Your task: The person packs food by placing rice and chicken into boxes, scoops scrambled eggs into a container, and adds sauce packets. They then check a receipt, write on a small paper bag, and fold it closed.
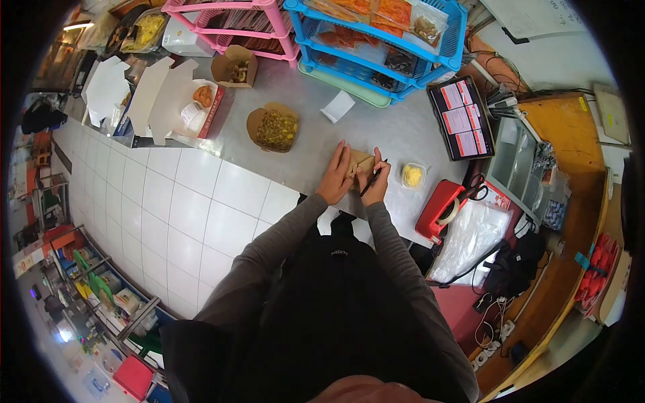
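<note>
A closed brown cardboard food box [362, 162] sits at the front edge of the metal counter, between my hands. My left hand [335, 176] grips its left side, fingers stretched along it. In my right hand [377, 181] is a dark pen [369, 187], which slants down beside the box; its tip is hard to make out. The right fingers also lie against the box's right side. Just right of that hand stands a small clear tub [412, 176] with yellow contents. An open brown box [274, 129] full of food is to the left.
Blue stacked baskets [383, 59] and a pink rack [235, 27] line the back. A white packet [337, 106] lies before them. At right are a tablet [462, 117] and a red tape dispenser [440, 209]. Open white boxes [153, 101] stand at left.
</note>
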The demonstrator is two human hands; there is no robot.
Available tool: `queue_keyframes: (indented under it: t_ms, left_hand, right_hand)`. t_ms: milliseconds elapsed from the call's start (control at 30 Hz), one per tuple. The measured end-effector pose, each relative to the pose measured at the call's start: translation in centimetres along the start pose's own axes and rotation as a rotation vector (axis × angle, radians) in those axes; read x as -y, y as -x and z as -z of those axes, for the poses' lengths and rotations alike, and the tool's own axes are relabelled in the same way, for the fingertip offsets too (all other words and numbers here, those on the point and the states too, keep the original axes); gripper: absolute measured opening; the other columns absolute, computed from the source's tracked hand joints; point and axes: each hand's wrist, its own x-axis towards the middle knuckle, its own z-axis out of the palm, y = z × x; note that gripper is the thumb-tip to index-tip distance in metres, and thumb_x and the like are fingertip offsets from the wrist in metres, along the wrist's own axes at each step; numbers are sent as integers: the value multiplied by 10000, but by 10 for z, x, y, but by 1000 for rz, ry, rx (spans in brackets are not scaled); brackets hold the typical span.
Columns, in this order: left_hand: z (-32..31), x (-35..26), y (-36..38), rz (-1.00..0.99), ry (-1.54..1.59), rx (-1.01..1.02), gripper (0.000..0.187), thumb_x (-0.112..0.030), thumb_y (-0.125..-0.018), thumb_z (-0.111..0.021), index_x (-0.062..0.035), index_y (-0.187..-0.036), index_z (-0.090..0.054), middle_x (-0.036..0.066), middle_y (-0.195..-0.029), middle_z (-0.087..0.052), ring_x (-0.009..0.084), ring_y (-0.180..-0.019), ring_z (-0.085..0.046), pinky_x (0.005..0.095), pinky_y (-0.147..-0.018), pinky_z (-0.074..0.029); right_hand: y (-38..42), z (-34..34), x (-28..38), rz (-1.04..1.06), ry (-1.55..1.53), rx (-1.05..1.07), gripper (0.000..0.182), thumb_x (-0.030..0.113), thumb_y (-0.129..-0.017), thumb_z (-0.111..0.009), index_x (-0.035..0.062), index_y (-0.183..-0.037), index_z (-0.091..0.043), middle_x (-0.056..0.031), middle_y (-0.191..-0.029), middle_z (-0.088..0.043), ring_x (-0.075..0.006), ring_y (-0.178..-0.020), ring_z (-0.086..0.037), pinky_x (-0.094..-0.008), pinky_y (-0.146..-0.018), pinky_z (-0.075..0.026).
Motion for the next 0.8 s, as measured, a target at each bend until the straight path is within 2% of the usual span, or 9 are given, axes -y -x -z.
queue_keyframes:
  t_ms: [200, 500, 800]
  left_hand:
    - [0, -2, 0, 2, 12, -4, 750, -94, -872, -489, 20, -1502, -97, 249, -1547, -76, 413, -1423, -154, 422, -1159, -176]
    - [6, 3, 3, -33, 65, 13, 686, -99, -882, -486, -83, -1510, -211, 253, -1542, -81, 435, -1421, -135, 455, -1151, -184]
    - [1, 3, 3, 4, 54, -9, 714, -46, -845, -496, -47, -1501, -212, 254, -1538, -71, 435, -1421, -127, 448, -1152, -186]
  right_hand:
    - [1, 2, 4, 12, 7, 1, 391, 63, -833, -657, 86, -982, -297, -256, -1442, -399, -304, -1273, -450, -365, -1080, -311]
    - [0, -1, 3, 7, -39, -39, 445, 141, -829, -717, 88, -979, -302, -269, -1407, -434, -294, -1246, -476, -365, -1056, -344]
    - [-5, -3, 13, 3, 16, -16, 499, 121, -776, -757, 96, -969, -297, -265, -1406, -437, -314, -1226, -500, -365, -1018, -394]
